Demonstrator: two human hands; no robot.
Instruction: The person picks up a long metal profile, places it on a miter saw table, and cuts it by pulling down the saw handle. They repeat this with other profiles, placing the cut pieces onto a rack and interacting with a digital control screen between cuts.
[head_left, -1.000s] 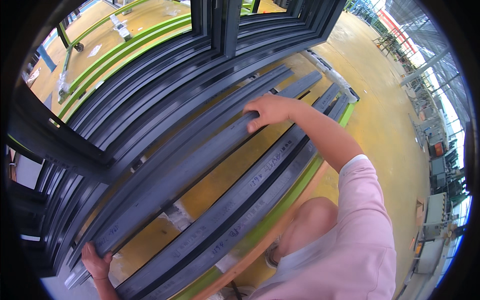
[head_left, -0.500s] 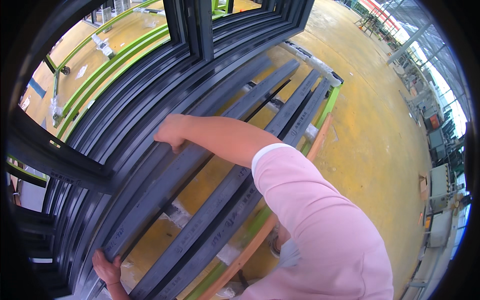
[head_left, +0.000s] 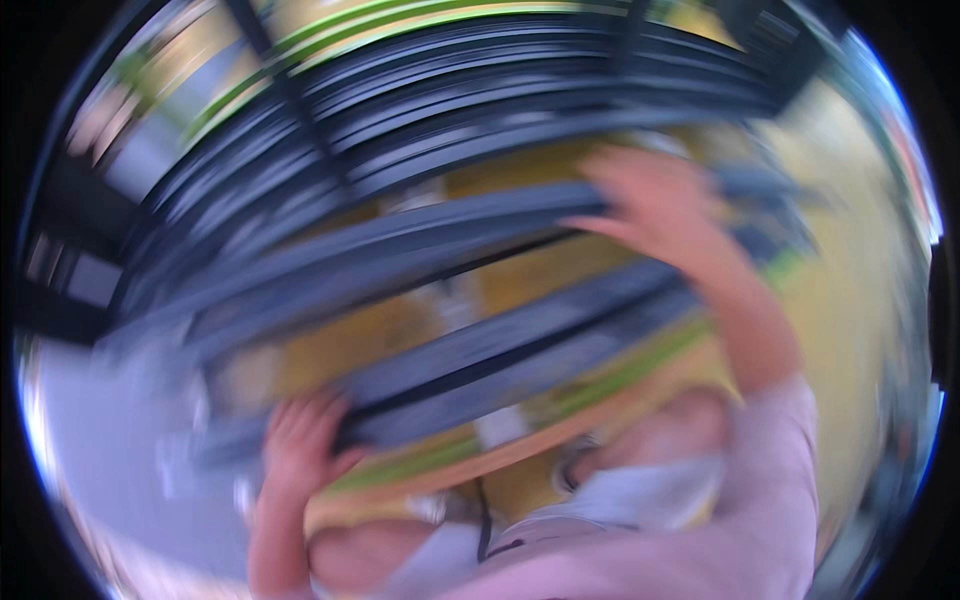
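Observation:
Long dark grey profiles lie side by side across a low rack. Near the left end of the nearer profile [head_left: 520,325], my left hand [head_left: 305,435] rests with its fingers stretched out and the thumb apart. My right hand [head_left: 650,205] is smeared by motion over the right part of the farther profile [head_left: 400,240]. Its thumb sticks out away from the fingers, and nothing shows in its grasp. Whether it touches the profile I cannot tell.
Beyond the profiles stands a stack of dark frames [head_left: 450,130], with green rails [head_left: 390,15] behind it. A green bar [head_left: 640,350] and an orange-brown strip [head_left: 530,450] run along the rack's near side, close to my knees. Yellow floor [head_left: 850,220] lies to the right.
The view has swung round and blurred. My right hand has left the far profile's middle; my left has moved to a nearer profile. Yellow floor now shows between the frames and the far profile.

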